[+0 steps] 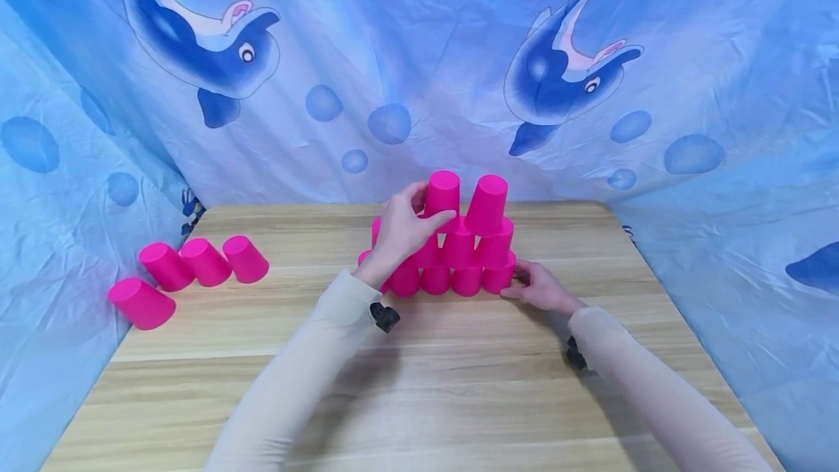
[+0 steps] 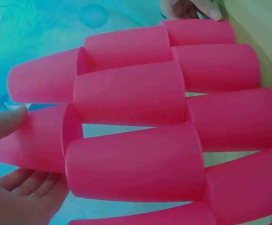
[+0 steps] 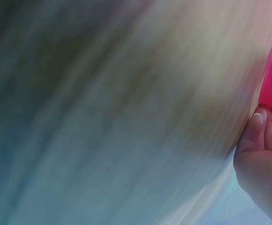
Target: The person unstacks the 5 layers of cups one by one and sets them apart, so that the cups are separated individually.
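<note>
Pink cups stand upside down in a tiered stack, two of them on the third tier. My left hand (image 1: 405,228) holds the left top cup (image 1: 443,191), with the thumb on one side and the fingers on the other. In the left wrist view, that cup's (image 2: 37,140) wide rim meets the cups of the tier below. Beside it, the other top cup (image 1: 488,204) stands free of both hands. Low on the right, my right hand (image 1: 540,288) touches the end cup (image 1: 498,277) of the bottom row with thumb and fingertips.
Several more pink cups (image 1: 205,262) stand upside down at the left of the wooden table (image 1: 459,384). A blue dolphin-print curtain (image 1: 419,57) hangs behind and on both sides. The stack stands near the table's back edge.
</note>
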The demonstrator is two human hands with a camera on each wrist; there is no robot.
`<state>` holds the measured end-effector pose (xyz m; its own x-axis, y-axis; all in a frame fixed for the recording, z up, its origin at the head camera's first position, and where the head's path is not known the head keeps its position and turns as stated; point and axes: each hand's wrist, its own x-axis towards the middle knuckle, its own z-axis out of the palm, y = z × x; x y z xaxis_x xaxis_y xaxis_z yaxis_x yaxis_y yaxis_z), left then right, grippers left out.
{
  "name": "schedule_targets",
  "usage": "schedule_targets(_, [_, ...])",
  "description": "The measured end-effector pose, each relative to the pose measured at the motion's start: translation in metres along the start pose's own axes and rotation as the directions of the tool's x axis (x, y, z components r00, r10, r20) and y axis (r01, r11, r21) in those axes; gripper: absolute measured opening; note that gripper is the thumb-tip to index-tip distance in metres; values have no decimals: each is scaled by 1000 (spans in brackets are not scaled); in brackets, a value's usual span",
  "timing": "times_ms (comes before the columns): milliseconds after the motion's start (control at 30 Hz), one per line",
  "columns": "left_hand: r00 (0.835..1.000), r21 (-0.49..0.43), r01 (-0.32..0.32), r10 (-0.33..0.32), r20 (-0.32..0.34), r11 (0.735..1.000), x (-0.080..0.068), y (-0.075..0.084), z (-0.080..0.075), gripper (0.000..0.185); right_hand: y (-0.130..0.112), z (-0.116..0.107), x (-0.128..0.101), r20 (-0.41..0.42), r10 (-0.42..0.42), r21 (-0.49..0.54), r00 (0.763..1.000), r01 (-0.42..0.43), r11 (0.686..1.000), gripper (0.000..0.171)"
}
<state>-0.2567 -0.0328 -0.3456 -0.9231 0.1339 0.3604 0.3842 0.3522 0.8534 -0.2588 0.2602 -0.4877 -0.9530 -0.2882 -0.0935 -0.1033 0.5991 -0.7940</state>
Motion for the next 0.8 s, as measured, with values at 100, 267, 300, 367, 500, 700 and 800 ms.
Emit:
schedule_targets(100, [1000, -44, -22, 22, -13, 999, -1, 0, -3, 62, 1, 0, 0, 2, -6, 8, 1000, 6, 1000, 61])
schedule_targets(267, [995, -118, -88, 82, -56, 989, -6, 4, -15, 59, 1, 0, 0, 3, -7, 4, 1000, 7, 1000, 62])
schedule_targets(300, [994, -131, -102, 94, -64, 986, -8, 5, -18, 59, 1, 0, 0, 2, -4, 4, 1000, 4, 1000, 62])
schedule_targets(367, [990, -148, -126, 115, -82, 981, -10, 7, -25, 58, 1, 0, 0, 2, 3, -2, 1000, -3, 1000, 62])
schedule_targets(500, [984, -162, -151, 132, -120, 975, -15, 9, -41, 57, 1, 0, 0, 1, 18, -7, 1000, -18, 1000, 63])
schedule_targets(700, [977, -173, -164, 136, -162, 971, -34, 20, -69, 55, 1, -1, 1, -7, 18, -13, 1000, -18, 1000, 61])
schedule_targets(800, [974, -156, -157, 127, -187, 975, -47, 30, -83, 51, 1, 0, 1, -5, 16, -15, 1000, -16, 1000, 60])
